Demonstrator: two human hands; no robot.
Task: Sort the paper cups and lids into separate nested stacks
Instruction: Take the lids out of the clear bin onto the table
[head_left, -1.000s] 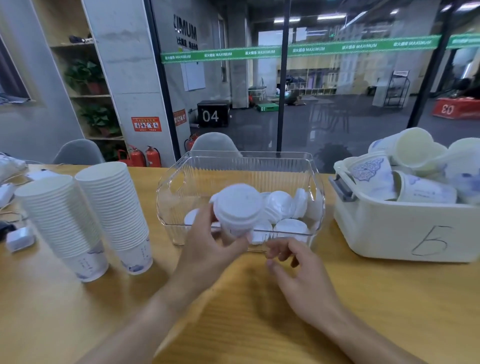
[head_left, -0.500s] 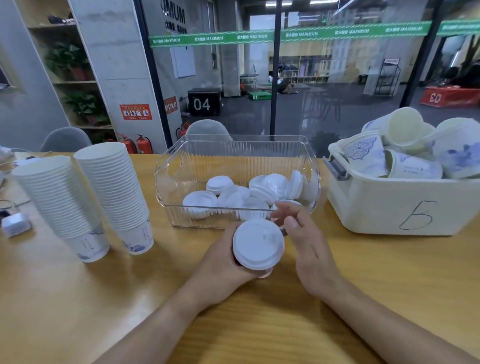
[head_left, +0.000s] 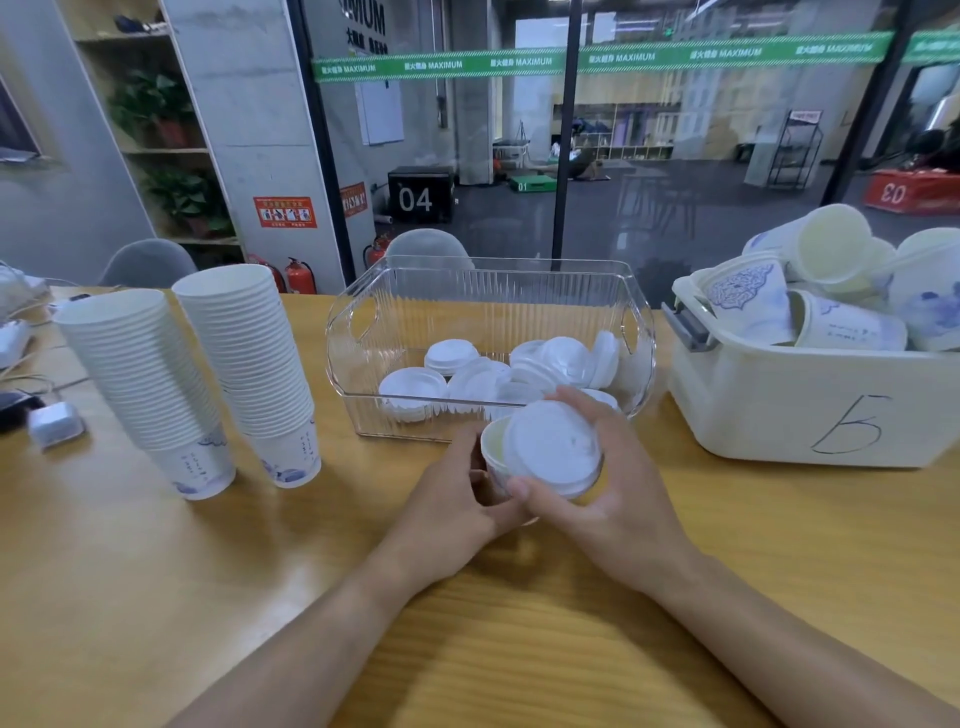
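- Head view, landmark: the clear bin (head_left: 491, 291) stands at the middle of the tabletop (head_left: 156, 571), and every place below is given from it.
- Head view, done so far: left of the clear bin stand two tall nested cup stacks (head_left: 244, 364), mouths up and upright. Inside the clear bin lie loose lids (head_left: 452, 356), some lying on others, not one tidy stack.
- Head view, left to do: right of the clear bin, the white tub (head_left: 810, 410) marked "B" is piled with unsorted cups (head_left: 748, 301) lying at all angles. I judge the work to be well along, yet clearly unfinished.
- Head view, the thing in hand: a paper cup (head_left: 493, 452) and its lid (head_left: 553, 447) are held just in front of the clear bin, above the tabletop.
- Head view, grip: the left hand (head_left: 457, 506) curls its fingers round the cup's body. The right hand (head_left: 597, 488) pinches the lid by its rim, thumb near and fingers far.
- Head view, pointing: the cup's long axis runs roughly up and down, with its mouth up toward the camera. The lid is tipped and shifted right, baring a crescent of the cup's mouth on the left, so it looks partly off.
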